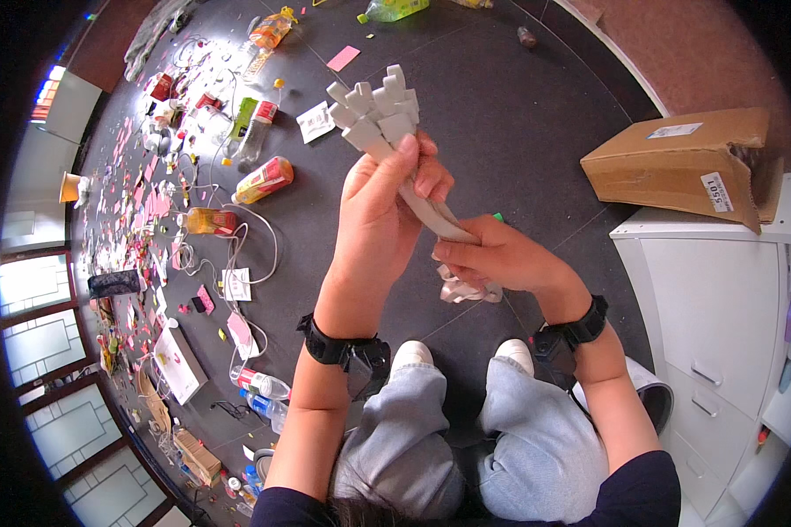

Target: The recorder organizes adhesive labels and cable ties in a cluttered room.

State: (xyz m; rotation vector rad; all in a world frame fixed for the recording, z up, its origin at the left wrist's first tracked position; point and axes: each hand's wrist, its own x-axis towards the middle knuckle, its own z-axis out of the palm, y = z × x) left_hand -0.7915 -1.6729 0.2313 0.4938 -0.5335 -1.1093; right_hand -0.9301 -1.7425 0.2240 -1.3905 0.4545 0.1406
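A whitish folded strip (428, 207), perhaps ribbon or webbing, runs between my two hands. My left hand (389, 191) grips it below a fanned bunch of short folded loops (379, 109), with the thumb laid across the front. Lower and to the right, my right hand (501, 253) pinches the strip's lower part between thumb and fingers. Below my right hand a loose pale ribbon-like length (465, 290) lies crumpled near the floor; whether it joins the held strip is hidden by the fingers.
A torn cardboard box (679, 165) rests on a white drawer cabinet (705, 296) at the right. Drink bottles (263, 180), white cables (273, 247), a white box (178, 362) and many paper scraps litter the dark tiled floor at the left. A green-tinted bottle (395, 9) lies at the top.
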